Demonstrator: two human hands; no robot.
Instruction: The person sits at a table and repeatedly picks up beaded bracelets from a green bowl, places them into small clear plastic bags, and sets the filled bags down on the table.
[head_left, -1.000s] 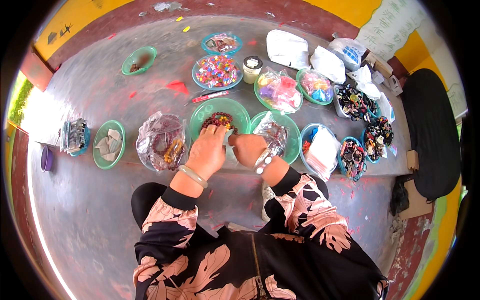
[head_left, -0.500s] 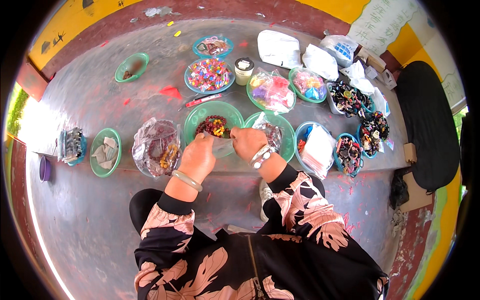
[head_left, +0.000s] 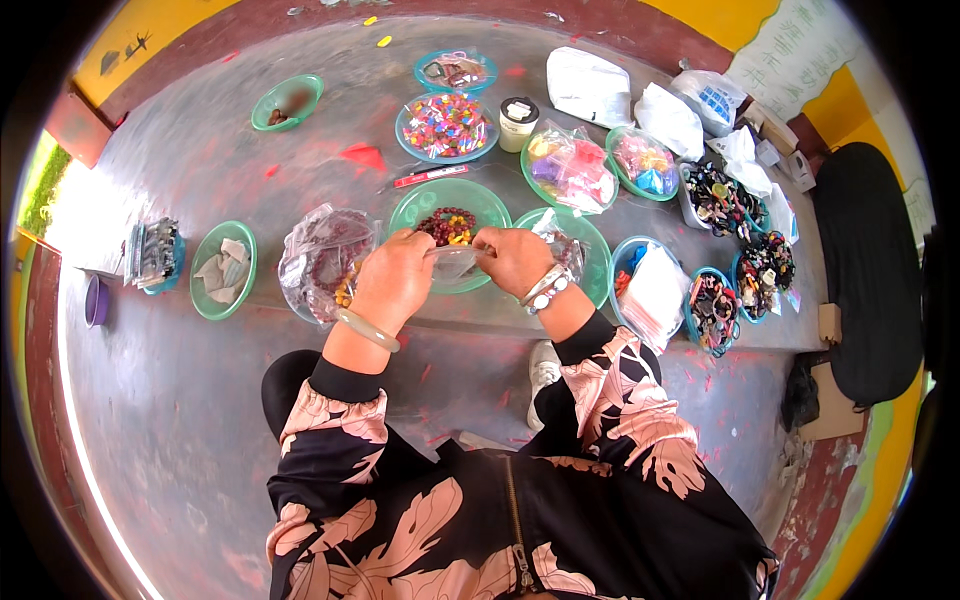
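Between my two hands a small clear plastic bag [head_left: 456,266] is stretched by its edge. My left hand [head_left: 394,272] pinches its left side, and my right hand [head_left: 516,262] pinches its right side. Just beyond lies a green bowl [head_left: 485,197] with dark red and yellow beaded bracelets [head_left: 447,224] in it; the bag hangs over the bowl's near part. Left of my left hand sits a clear plastic bag of beaded strings [head_left: 322,262]. On the right, partly behind my right hand, is another green bowl [head_left: 597,262] holding a plastic-wrapped bundle.
Farther off stand a bowl of colourful wrapped pieces [head_left: 447,128], a lidded cup [head_left: 517,125] and a red-and-white cutter or pen [head_left: 430,176]. To the right are a basin of white packets [head_left: 650,300] and baskets of hair ties [head_left: 713,310]. A bowl with grey cloth [head_left: 224,272] lies left.
The view has shifted, so the bowls sit farther right and slightly higher. Both hands still hold the plastic bag, which has tilted and now shows a narrower shape.
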